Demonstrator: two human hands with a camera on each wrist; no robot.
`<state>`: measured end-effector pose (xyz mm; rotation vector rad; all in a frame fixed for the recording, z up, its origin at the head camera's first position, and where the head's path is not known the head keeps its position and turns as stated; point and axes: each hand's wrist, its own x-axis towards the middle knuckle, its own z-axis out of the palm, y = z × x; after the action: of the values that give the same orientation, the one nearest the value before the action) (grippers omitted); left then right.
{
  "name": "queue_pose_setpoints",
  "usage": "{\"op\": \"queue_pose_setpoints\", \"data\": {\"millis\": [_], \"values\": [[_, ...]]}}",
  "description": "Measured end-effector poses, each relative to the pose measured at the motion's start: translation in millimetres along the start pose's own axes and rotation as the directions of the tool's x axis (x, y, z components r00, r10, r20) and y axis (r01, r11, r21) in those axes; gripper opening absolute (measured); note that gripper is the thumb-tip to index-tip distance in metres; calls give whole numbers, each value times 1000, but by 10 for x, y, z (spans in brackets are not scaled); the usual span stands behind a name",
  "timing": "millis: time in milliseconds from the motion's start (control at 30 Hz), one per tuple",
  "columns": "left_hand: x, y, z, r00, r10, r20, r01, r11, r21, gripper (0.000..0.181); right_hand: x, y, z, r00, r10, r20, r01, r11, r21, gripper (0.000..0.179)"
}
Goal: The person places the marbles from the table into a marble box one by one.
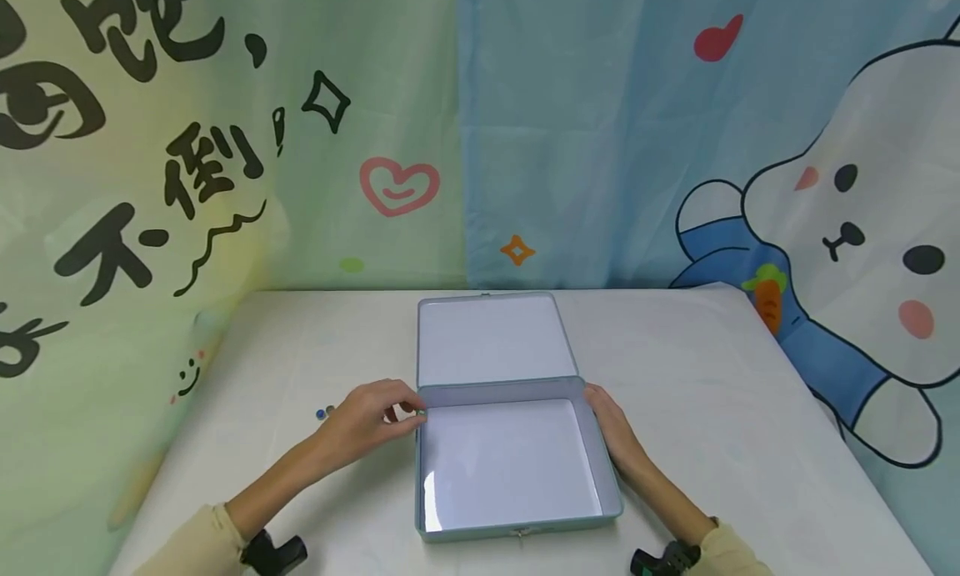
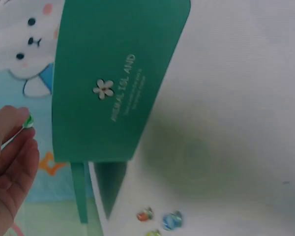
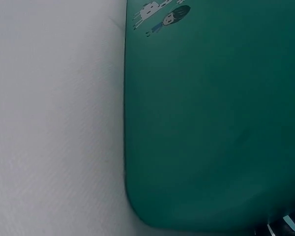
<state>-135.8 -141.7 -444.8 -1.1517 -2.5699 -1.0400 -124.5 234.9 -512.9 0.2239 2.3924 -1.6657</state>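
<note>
My left hand pinches a small green-and-white glass marble between thumb and fingertips, right at the left rim of the box. The hinged green metal box stands with its lid raised at the back. Its pale inside faces up, while the left wrist view shows its green outside with a white flower and lettering. Against the right side wall, near the hinge, lies my right hand, its fingers extended along the box and partly hidden. That hand is outside the right wrist view, where the green wall fills much of the picture.
Left of the box, partly behind my left hand, a few marbles lie on the white tablecloth: a blue one, an orange one and a yellow-green one. A printed curtain hangs behind the table. A small clasp sits on the box's front edge.
</note>
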Motion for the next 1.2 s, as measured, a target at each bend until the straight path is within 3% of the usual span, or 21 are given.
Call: {"op": "queue_pose_setpoints", "data": {"millis": [167,300,433,633,900,1067,1200], "values": [[239,116,82,988,26,149,-20,999,-40,11,7,1,19,1000,-5,2,5,1000,25,56],[459,228,200,959,50,279,-40,998,-39,8,3,-6,12,1000,-26,13,26,999,18,58],[648,326,319,926,98,364,-88,995,-44,6,9,-28,16,999,-32,11,32,999,6,58],[902,447,522,862,172,476,-156,985,-74,6,-12,-28,7,1000,-29,-3,28,1000,-7,57],[1233,588,876,758,161,632,-159,985,-60,5,-11,3,-3,1000,-23,-20,24,1000,18,54],[1331,635,1162,710,152,688,-111,988,-104,6,1,15,-2,1000,-16,-22,17,999,35,53],[1341,656,1370,690,137,711,-68,990,-124,6,3,1,-4,999,-21,-30,22,999,25,51]]}}
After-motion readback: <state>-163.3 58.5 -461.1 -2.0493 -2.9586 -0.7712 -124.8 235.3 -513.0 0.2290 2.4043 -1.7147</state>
